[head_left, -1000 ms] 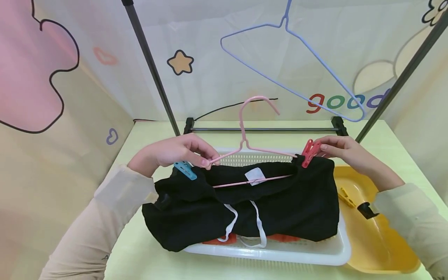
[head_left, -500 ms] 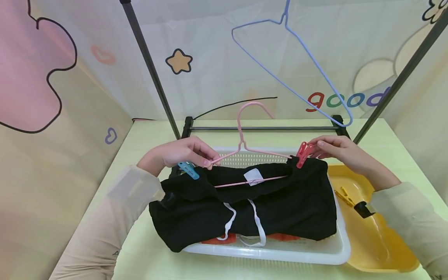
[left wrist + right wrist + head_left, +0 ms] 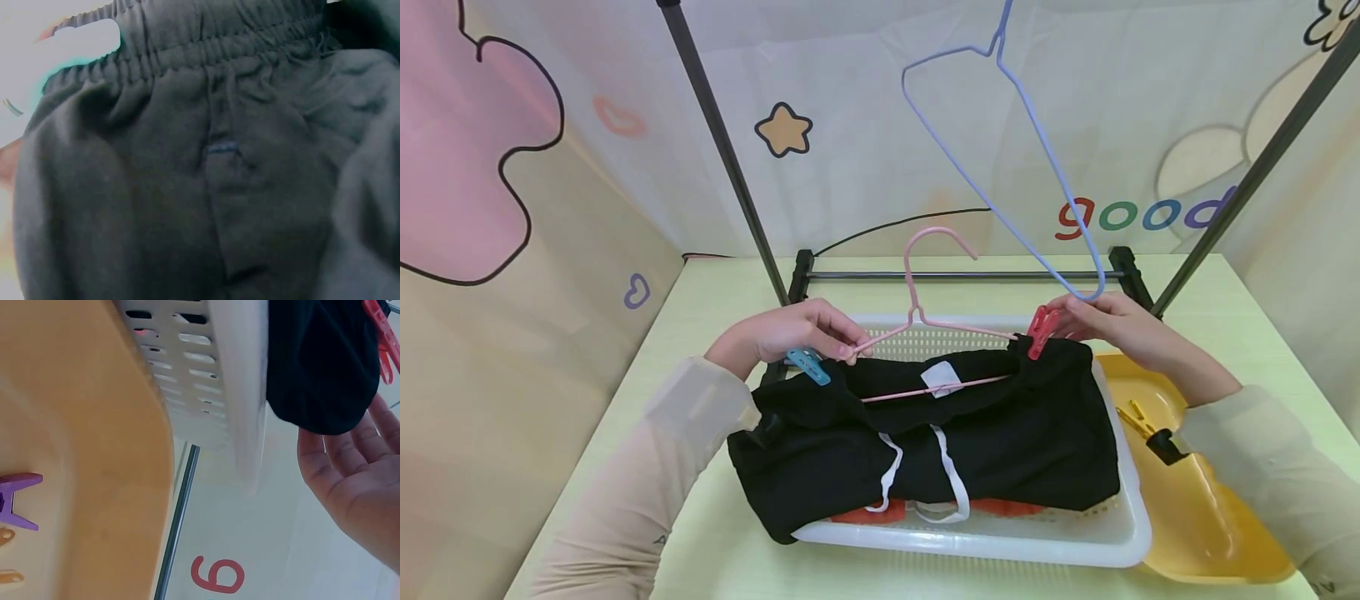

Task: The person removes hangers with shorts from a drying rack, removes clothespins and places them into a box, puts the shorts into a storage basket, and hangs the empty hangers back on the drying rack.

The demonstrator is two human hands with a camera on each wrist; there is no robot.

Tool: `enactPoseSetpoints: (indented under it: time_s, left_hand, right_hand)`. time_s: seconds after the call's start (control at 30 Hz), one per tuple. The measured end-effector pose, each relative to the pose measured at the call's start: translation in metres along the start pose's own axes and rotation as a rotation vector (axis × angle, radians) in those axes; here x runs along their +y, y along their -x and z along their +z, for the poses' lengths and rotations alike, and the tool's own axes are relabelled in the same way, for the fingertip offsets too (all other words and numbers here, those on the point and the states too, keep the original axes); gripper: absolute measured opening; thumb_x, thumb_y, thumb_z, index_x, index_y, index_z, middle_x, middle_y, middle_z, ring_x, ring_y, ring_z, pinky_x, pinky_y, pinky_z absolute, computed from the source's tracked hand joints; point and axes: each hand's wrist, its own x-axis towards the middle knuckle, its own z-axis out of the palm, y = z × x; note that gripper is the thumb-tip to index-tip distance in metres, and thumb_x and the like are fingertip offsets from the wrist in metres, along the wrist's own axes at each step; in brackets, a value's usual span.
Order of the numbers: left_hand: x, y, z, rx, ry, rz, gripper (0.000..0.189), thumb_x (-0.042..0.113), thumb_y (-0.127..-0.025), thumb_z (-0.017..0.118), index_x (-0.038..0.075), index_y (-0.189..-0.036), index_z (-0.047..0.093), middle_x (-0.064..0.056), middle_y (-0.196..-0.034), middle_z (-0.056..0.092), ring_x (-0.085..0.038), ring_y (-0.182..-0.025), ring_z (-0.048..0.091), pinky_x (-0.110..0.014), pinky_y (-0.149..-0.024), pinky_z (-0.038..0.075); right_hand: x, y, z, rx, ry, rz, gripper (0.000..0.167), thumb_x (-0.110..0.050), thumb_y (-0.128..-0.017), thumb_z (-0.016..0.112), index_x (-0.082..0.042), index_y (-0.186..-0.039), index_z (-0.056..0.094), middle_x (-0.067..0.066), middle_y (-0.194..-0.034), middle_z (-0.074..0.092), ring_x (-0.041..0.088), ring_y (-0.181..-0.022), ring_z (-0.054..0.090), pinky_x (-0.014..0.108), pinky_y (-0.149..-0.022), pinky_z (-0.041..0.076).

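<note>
Black drawstring shorts (image 3: 1000, 467) hang by their waistband on a pink hanger (image 3: 912, 287). A blue clothespin (image 3: 808, 367) clips the left end of the waistband, a red clothespin (image 3: 1042, 332) the right end. My left hand (image 3: 790, 333) pinches the left arm of the pink hanger between thumb and fingers. My right hand (image 3: 1108, 325) lies beside the red clothespin, its fingers extended and partly hidden behind the waistband. Gathered waistband fabric of the shorts (image 3: 175, 156) fills most of the left wrist view. In the right wrist view, fingers (image 3: 350, 447) lie behind the black cloth.
Under the shorts stands a white basket (image 3: 1000, 550) with orange cloth (image 3: 868, 512) in it. To its right lies a yellow tray (image 3: 1217, 533) holding clothespins, one purple (image 3: 15, 500). A blue hanger (image 3: 1037, 133) hangs ahead, between the rack's dark poles (image 3: 715, 125).
The pink hanger and shorts have shifted left and slightly down at the right end. My right hand has moved left alongside the red clothespin. The blue hanger has swung round.
</note>
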Motion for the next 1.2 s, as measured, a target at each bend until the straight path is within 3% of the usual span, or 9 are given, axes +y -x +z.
enactPoseSetpoints:
  time_s: [0.27, 0.6, 0.77, 0.97, 1.2]
  left_hand:
    - [-0.009, -0.001, -0.001, -0.001, 0.020, 0.014, 0.025, 0.007, -0.085, 0.051, -0.008, -0.104, 0.059, 0.005, -0.074, 0.059, -0.016, -0.075, 0.048, -0.029, -0.072, 0.042]
    - [-0.014, -0.006, -0.004, -0.020, 0.000, -0.018, 0.023, 0.007, -0.085, 0.049, -0.007, -0.101, 0.058, 0.001, -0.076, 0.055, -0.016, -0.072, 0.045, -0.025, -0.066, 0.039]
    - [-0.004, -0.006, -0.005, -0.015, -0.108, -0.047, 0.018, 0.008, -0.087, 0.049, -0.002, -0.099, 0.058, -0.002, -0.076, 0.053, -0.017, -0.071, 0.045, -0.026, -0.066, 0.040]
    - [0.010, -0.006, -0.001, 0.039, -0.273, -0.084, 0.015, 0.006, -0.086, 0.049, 0.002, -0.096, 0.059, -0.004, -0.080, 0.054, -0.018, -0.073, 0.046, -0.028, -0.069, 0.041]
    - [0.016, -0.010, 0.001, 0.092, -0.423, -0.115, 0.015, 0.005, -0.085, 0.051, 0.006, -0.096, 0.061, -0.005, -0.082, 0.056, -0.017, -0.072, 0.047, -0.027, -0.066, 0.040]
  right_hand:
    - [0.001, -0.004, 0.005, 0.008, 0.050, 0.071, 0.041, -0.023, -0.097, 0.030, 0.010, -0.117, 0.047, -0.016, -0.094, 0.064, 0.001, -0.090, 0.060, 0.017, -0.078, 0.046]
    - [0.000, -0.007, 0.011, 0.003, 0.076, 0.172, 0.042, -0.026, -0.095, 0.036, 0.007, -0.121, 0.042, -0.017, -0.092, 0.062, 0.005, -0.088, 0.056, 0.023, -0.077, 0.045]
    - [0.002, -0.007, 0.012, -0.011, 0.063, 0.224, 0.044, -0.027, -0.095, 0.038, 0.006, -0.123, 0.041, -0.017, -0.094, 0.061, 0.004, -0.091, 0.055, 0.026, -0.080, 0.043]
    - [0.005, -0.007, 0.012, -0.028, 0.073, 0.235, 0.042, -0.025, -0.094, 0.039, 0.005, -0.123, 0.041, -0.016, -0.094, 0.061, 0.006, -0.090, 0.054, 0.027, -0.079, 0.044]
    - [0.006, -0.007, 0.014, -0.036, 0.085, 0.239, 0.040, -0.026, -0.094, 0.039, 0.003, -0.122, 0.043, -0.013, -0.095, 0.060, 0.007, -0.090, 0.053, 0.028, -0.079, 0.044]
